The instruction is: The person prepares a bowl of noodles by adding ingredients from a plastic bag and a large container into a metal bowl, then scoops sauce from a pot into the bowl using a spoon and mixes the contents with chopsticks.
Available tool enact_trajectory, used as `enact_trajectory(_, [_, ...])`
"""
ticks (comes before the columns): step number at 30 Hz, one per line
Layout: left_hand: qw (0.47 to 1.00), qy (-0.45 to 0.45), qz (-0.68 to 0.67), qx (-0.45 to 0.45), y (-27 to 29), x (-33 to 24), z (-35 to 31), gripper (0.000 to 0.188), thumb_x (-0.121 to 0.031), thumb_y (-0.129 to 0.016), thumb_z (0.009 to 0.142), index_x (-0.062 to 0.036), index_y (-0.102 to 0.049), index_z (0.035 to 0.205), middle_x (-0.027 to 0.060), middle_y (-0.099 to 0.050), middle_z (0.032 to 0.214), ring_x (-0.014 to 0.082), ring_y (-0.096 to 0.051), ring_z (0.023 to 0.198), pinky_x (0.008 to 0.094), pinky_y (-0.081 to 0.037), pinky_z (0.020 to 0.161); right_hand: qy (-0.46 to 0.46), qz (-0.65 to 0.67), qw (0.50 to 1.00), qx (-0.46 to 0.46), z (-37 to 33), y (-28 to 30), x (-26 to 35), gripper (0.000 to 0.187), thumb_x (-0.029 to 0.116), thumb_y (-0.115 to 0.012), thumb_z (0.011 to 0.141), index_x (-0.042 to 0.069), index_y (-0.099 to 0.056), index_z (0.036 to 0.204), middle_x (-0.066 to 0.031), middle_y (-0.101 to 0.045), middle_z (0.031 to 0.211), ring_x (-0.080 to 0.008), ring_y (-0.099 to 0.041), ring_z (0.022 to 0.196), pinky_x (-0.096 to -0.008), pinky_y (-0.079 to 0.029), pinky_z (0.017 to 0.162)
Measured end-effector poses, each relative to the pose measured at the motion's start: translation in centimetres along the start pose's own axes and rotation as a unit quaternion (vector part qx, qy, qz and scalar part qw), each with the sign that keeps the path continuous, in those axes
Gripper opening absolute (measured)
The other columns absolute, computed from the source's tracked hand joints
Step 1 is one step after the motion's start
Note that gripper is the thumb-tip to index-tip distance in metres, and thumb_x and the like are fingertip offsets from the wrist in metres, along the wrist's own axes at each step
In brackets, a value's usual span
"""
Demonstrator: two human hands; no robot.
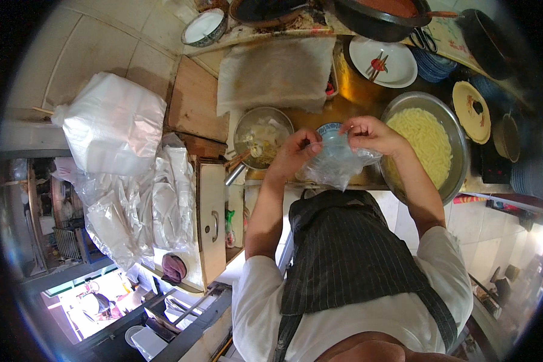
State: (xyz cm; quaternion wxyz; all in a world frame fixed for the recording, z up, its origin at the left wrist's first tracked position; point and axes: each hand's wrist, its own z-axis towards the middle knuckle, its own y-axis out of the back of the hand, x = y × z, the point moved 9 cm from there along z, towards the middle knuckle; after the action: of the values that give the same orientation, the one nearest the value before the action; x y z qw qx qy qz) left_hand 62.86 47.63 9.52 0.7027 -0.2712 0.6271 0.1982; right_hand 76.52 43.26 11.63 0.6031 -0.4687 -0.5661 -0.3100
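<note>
A clear plastic bag (338, 169) hangs between my two hands, above the near edge of the counter. My left hand (301, 148) pinches one side of its mouth, fingers closed. On the opposite side, my right hand (374, 134) grips the rim with fingers pressed together. Behind the bag a blue-patterned bowl (329, 128) shows in part. To the right of my right hand stands a large metal basin (458, 175) of thick pale yellow noodles (421, 145). Left of my left hand sits a metal pot (242, 130) with some food scraps and a handled utensil in it.
Bundles of plastic bags (133, 199) hang at the left beside a wooden cabinet (212, 223). A cloth (274, 75) covers something at the back. Further right are a white bowl with chopsticks (398, 66), stacked blue plates (434, 65), scissors (423, 40) and a yellow lid (469, 114).
</note>
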Motion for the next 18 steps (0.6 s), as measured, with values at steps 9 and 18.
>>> enact_trajectory(9, [0.95, 0.084, -0.267, -0.135, -0.2, 9.6, -3.3, 0.01, -0.017, -0.056, 0.091, -0.009, -0.049, 0.089, 0.0003, -0.055, 0.088, 0.0069, -0.045, 0.068, 0.0212, -0.039, 0.061, 0.114, 0.46, 0.878, -0.074, 0.2, 4.1, -6.4, 0.021, 0.013, -0.055, 0.086, 0.002, -0.055, 0.104, 0.0016, -0.045, 0.061, -0.0088, -0.043, 0.054, -0.021, -0.033, 0.049])
enact_trajectory(18, [0.81, 0.046, -0.51, -0.287, 3.1, 21.7, -9.0, 0.012, -0.018, -0.046, 0.095, -0.01, -0.049, 0.103, 0.0015, -0.054, 0.083, 0.0144, -0.054, 0.071, 0.0363, -0.047, 0.083, -0.05, 0.501, 0.831, -0.236, 1.6, 7.5, -15.6, 0.019, 0.007, -0.049, 0.088, -0.001, -0.054, 0.105, -0.0144, -0.059, 0.104, -0.0093, -0.045, 0.055, -0.0175, -0.039, 0.045])
